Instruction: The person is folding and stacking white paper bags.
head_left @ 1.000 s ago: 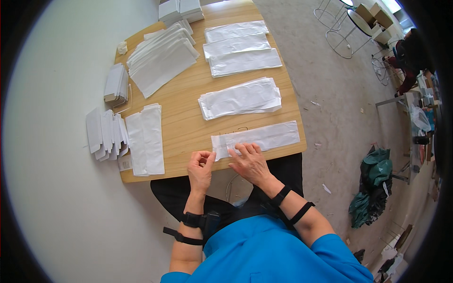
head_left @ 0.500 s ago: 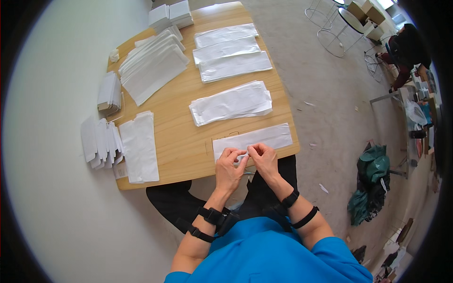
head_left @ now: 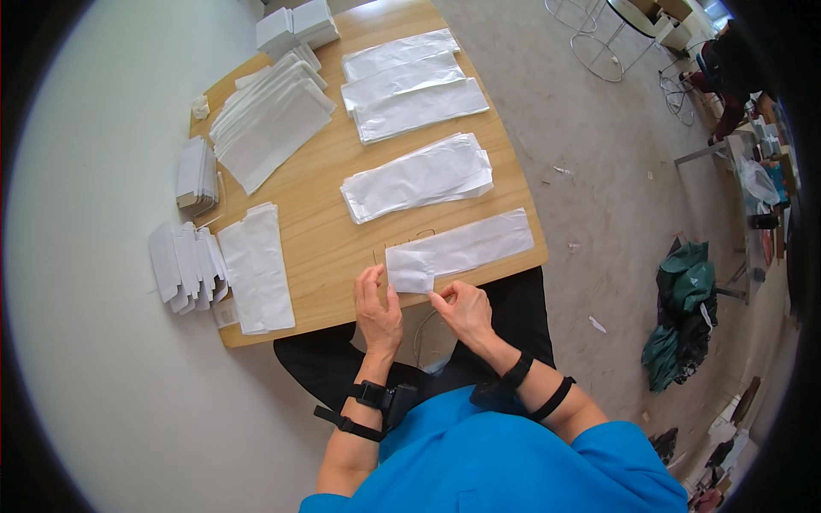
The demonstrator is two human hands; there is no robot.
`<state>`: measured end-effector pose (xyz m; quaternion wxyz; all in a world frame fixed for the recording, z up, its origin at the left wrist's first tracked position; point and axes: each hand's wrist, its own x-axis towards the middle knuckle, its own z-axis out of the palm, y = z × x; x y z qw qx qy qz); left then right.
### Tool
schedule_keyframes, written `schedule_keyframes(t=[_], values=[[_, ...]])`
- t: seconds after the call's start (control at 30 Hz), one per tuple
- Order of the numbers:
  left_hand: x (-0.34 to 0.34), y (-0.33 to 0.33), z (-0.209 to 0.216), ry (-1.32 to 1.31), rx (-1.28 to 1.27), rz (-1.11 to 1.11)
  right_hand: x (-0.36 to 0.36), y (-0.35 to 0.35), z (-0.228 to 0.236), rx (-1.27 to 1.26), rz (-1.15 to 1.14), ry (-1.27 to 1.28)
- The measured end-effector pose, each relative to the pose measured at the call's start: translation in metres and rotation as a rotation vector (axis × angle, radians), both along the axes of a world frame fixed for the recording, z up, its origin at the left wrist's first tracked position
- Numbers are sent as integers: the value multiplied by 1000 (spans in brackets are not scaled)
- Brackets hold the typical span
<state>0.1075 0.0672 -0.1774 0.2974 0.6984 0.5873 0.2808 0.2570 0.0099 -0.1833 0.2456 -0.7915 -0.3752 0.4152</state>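
A long, thin white folded sheet (head_left: 483, 242), paper or cloth, lies along the table's near edge. Its left end is turned over into a short, squarish flap (head_left: 411, 272). My right hand (head_left: 466, 312) pinches the flap's lower right corner between thumb and fingers. Beside the flap's left edge is my left hand (head_left: 377, 309), fingers apart and bent a little, with nothing in it. Just beyond the sheet lies a pile of similar white sheets (head_left: 419, 178). Thin dark lines (head_left: 425, 232) are marked on the wood by the sheet's far edge.
The wooden table (head_left: 316, 282) also carries fanned white sheets (head_left: 272, 130), stacked folded sheets (head_left: 417, 85) and an upright-lying stack (head_left: 256, 269). White cartons (head_left: 198, 175) line its left side by the wall. A green and black bag (head_left: 684, 291) lies on the floor at right; a person (head_left: 740, 73) is farther off.
The left end of the sheet now shows as a flat flap. My left hand has moved left and opened. My right hand has come down to the flap's corner.
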Motion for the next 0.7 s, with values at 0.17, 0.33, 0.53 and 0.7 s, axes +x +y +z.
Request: schedule_keyframes(t=[0.17, 0.33, 0.53, 0.7], values=[[-7, -9, -3, 2, 4, -26, -24, 4, 1, 148, -74, -191], [-3, -12, -1, -5, 31, -80, -31, 7, -20, 257, -127, -306], [3, -5, 9, 160, 227, -242, -6, 3, -2, 250, -217, -149], [26, 5, 15, 328, 311, -473, 26, 9, 4, 231, -227, -147]])
